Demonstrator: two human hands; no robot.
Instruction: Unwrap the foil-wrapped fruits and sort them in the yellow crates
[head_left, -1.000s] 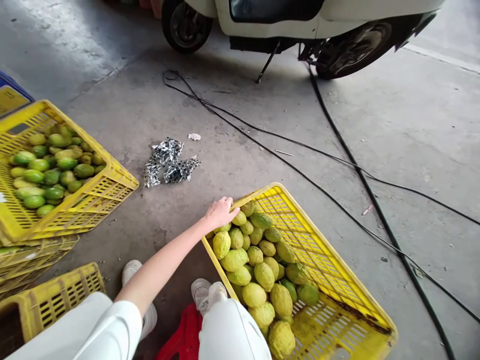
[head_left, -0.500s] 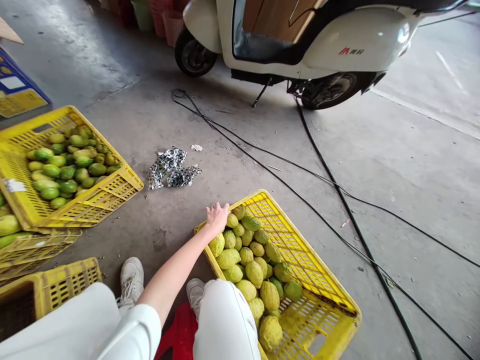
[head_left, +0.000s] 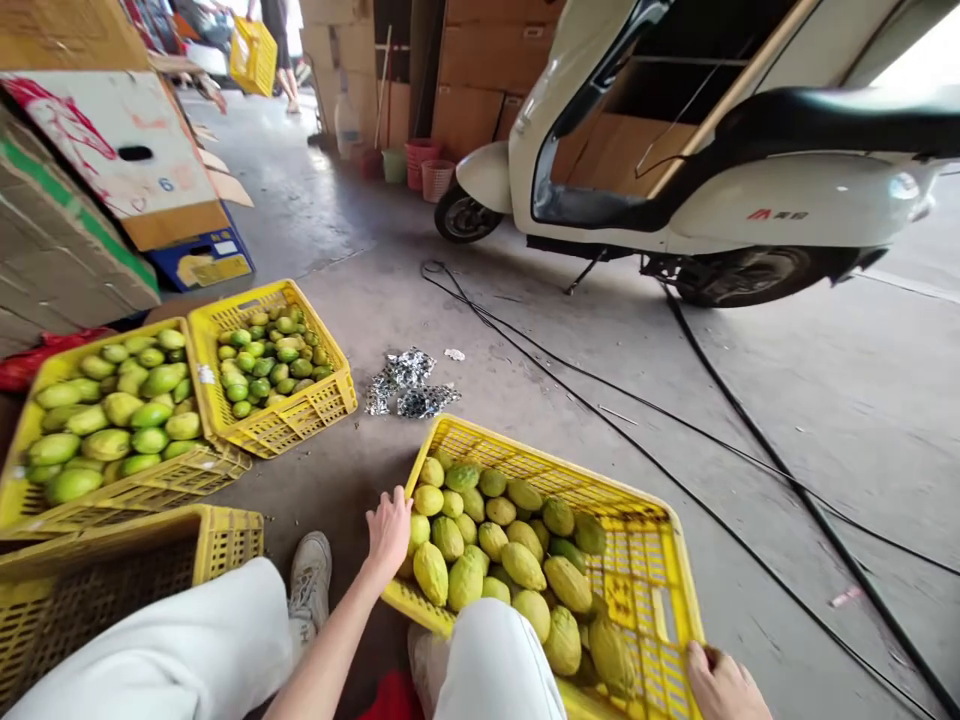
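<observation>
Yellow crate of lumpy fruit is right by the R knee, prob for easy reach. R hand has fingers curled over its right rim; L hand touches the left end, can't tell if gripping tbh. Fruit's bunched left, so IMO heavier there.

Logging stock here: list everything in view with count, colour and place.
Held crate: one, yellow, between hands
Its fruit: many, yellowish, inside
Loaded crates: two, yellow, left
Their fruit: many, greenish, inside
Nearer crate: one, yellow, lower left
Foil pieces: a few, silver, floor
Cables: several, black, right floor
Scooter: one, cream and black, upper right
Bins: several, green and pinkish, by scooter
Boxes: several, mostly brown, background
Distant person: one, dark clothes, top left
Red item: one, bottom edge
Legs: two, white trousers, bottom
Left hand: one, crate's left end
Right hand: one, crate's right end
</observation>
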